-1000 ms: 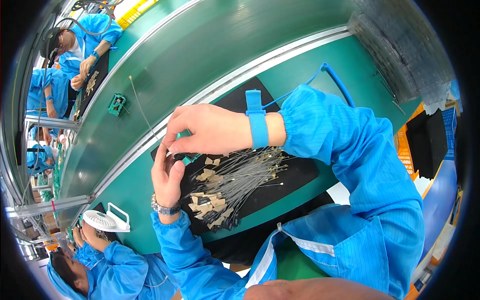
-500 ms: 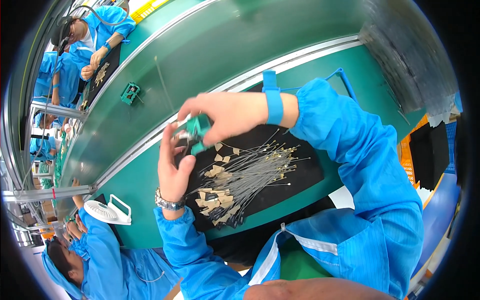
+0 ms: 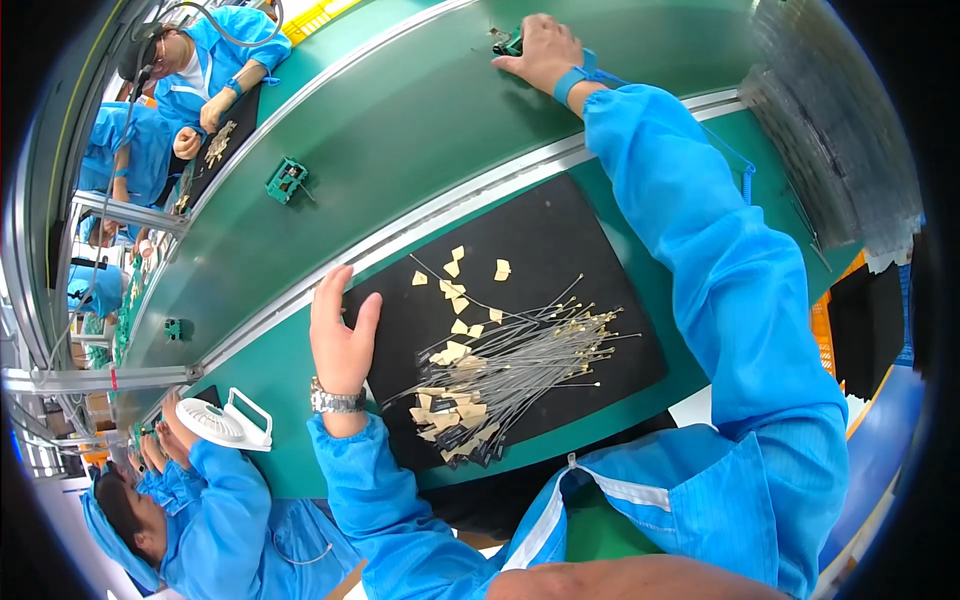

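Observation:
My right hand (image 3: pixel 548 58) is stretched out to the far side, over the green belt. Its fingers and thumb are around a small green plastic housing (image 3: pixel 510 44), which the hand partly hides. My left hand (image 3: pixel 343 335) hangs at the left edge of the black mat (image 3: pixel 610 330), thumb and fingers apart, holding nothing. On the mat lies a fanned pile of thin grey cables (image 3: pixel 530 350) with small gold-coloured tips and black ends. Tan paper-like tabs (image 3: pixel 445 412) are mixed in with the cables, and several loose ones lie farther off.
Another green housing (image 3: pixel 287 180) sits on the green belt (image 3: pixel 400 130), and a smaller one (image 3: pixel 173 328) lies farther left. A metal rail (image 3: pixel 470 200) divides belt from table. A white fan (image 3: pixel 222 424) stands left. Co-workers in blue sit at left; a clear plastic sheet (image 3: pixel 820 130) hangs right.
My right hand has moved away from my left, out to the far belt, with the green housing. My left hand, earlier also at the housing, is now empty. The other belt housing has shifted slightly right.

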`<state>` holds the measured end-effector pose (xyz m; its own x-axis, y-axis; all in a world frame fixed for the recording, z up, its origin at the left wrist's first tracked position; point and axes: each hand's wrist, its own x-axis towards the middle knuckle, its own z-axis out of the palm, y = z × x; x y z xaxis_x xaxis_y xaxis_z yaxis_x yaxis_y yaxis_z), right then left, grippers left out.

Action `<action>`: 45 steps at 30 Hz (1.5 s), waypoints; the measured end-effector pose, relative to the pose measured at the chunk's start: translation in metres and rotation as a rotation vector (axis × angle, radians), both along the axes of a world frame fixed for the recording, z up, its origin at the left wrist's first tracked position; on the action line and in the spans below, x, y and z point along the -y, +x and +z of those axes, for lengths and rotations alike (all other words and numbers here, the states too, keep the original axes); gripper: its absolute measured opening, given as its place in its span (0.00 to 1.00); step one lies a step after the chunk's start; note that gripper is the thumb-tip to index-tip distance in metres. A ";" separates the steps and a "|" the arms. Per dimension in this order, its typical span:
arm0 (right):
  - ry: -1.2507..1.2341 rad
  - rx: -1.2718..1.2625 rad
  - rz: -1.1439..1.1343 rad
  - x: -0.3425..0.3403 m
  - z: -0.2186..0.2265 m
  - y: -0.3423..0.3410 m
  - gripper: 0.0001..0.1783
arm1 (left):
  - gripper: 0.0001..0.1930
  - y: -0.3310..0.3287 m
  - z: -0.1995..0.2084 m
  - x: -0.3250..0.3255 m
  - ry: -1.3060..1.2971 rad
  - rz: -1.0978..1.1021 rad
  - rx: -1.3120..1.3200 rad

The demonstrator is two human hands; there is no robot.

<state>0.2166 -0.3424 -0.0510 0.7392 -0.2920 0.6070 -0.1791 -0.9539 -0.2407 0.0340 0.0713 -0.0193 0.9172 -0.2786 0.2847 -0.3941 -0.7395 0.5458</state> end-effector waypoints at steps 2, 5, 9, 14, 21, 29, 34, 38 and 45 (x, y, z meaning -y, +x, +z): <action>-0.045 0.066 0.154 -0.023 0.019 -0.023 0.30 | 0.23 -0.005 0.013 0.004 0.092 -0.274 0.107; 0.016 0.107 0.484 -0.049 0.022 -0.062 0.23 | 0.25 -0.006 0.024 0.039 0.122 -0.380 0.081; 0.107 0.085 0.800 -0.092 0.031 -0.113 0.17 | 0.23 0.023 0.019 0.056 0.244 -0.473 0.137; 0.209 -0.036 0.885 -0.101 0.037 -0.138 0.14 | 0.15 0.010 0.036 0.080 0.214 -0.693 0.123; 0.278 -0.029 0.935 -0.095 0.037 -0.148 0.11 | 0.08 -0.007 0.037 0.092 0.240 -0.759 0.129; 1.333 -1.072 1.294 -0.100 0.072 -0.179 0.18 | 0.11 -0.018 0.049 0.067 0.017 -0.315 0.454; 1.358 -1.062 1.306 -0.115 0.063 -0.192 0.12 | 0.11 -0.019 0.049 0.071 0.107 -0.351 0.632; 1.439 -0.937 1.204 -0.124 0.062 -0.195 0.11 | 0.16 -0.032 0.040 0.070 -0.257 -0.161 0.269; 1.477 -0.851 1.170 -0.128 0.069 -0.193 0.11 | 0.12 -0.041 0.025 0.075 -0.543 -0.148 -0.130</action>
